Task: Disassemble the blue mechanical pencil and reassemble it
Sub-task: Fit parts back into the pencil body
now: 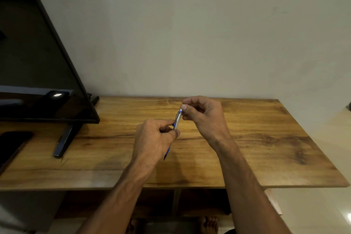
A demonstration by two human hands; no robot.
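Observation:
The blue mechanical pencil (177, 121) is held in the air above the middle of the wooden table (266, 138), tilted, its tip pointing down toward me. My left hand (154, 138) is closed around the barrel; the blue lower end pokes out below the fist, and the silver clip section shows above it. My right hand (203, 113) pinches the pencil's top end between thumb and fingers. What exactly sits under the fingertips is hidden.
A black flat screen (38, 62) on a metal foot (64, 138) stands at the left of the table. A dark phone (11, 144) lies at the far left edge. A plain wall rises behind. My bare feet show below the table.

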